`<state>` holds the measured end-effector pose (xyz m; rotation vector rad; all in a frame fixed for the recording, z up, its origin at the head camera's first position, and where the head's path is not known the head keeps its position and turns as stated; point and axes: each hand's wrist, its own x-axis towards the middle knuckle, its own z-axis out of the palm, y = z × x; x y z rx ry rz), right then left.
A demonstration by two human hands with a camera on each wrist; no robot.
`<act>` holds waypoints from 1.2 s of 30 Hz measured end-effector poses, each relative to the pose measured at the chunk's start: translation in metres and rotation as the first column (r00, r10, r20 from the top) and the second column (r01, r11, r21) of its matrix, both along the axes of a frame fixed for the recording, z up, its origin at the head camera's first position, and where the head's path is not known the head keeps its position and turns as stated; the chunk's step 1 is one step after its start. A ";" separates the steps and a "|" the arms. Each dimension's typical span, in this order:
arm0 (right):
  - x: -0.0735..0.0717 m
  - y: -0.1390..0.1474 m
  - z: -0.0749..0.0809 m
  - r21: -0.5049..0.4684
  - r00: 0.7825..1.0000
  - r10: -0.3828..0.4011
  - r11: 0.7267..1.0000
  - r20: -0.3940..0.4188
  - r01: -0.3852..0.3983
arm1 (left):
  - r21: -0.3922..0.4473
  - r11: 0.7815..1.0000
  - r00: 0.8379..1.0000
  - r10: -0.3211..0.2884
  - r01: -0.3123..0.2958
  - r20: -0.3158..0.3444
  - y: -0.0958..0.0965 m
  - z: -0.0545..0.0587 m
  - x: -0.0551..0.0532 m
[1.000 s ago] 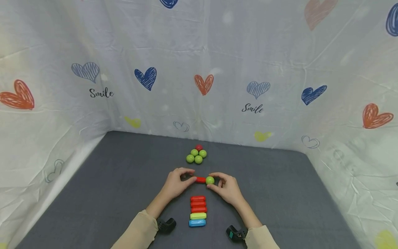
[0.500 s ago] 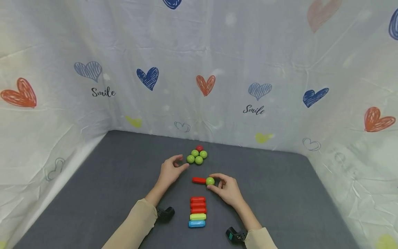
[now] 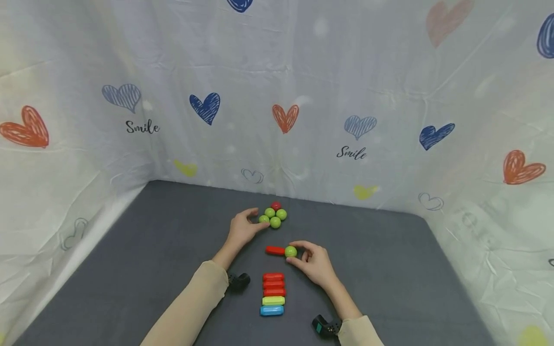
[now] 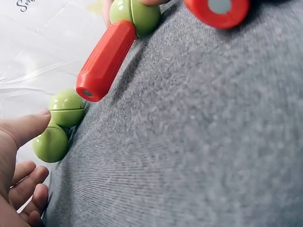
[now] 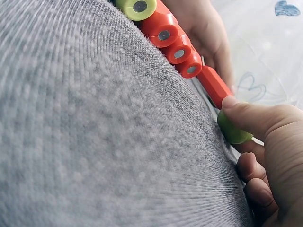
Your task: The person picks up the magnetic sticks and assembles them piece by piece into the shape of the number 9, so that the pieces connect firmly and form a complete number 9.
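Observation:
In the head view my right hand pinches a green ball between thumb and fingers. A red magnetic rod extends left from that ball, its end against it. My left hand is at the ball group farther back, thumb and forefinger spread on either side of the leftmost green ball. In the left wrist view, the thumb overlaps the green balls, while other fingers hang loosely curled below. The right wrist view shows the right thumb on the held ball.
Beside that ball are more green balls and a red ball. Nearer the person lies a row of rods: three red, one yellow-green and one blue. A white printed curtain borders the grey table.
My left hand has let go of the red rod and moved back to the leftmost green ball. The right hand keeps holding its ball in about the same place.

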<state>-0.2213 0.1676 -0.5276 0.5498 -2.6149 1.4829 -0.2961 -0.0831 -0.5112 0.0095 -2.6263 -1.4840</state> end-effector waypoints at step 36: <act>-0.001 -0.002 -0.002 0.020 1.000 -0.013 1.000 -0.020 0.014 | 0.042 0.999 0.998 -0.014 0.016 -0.066 -0.018 -0.008 0.022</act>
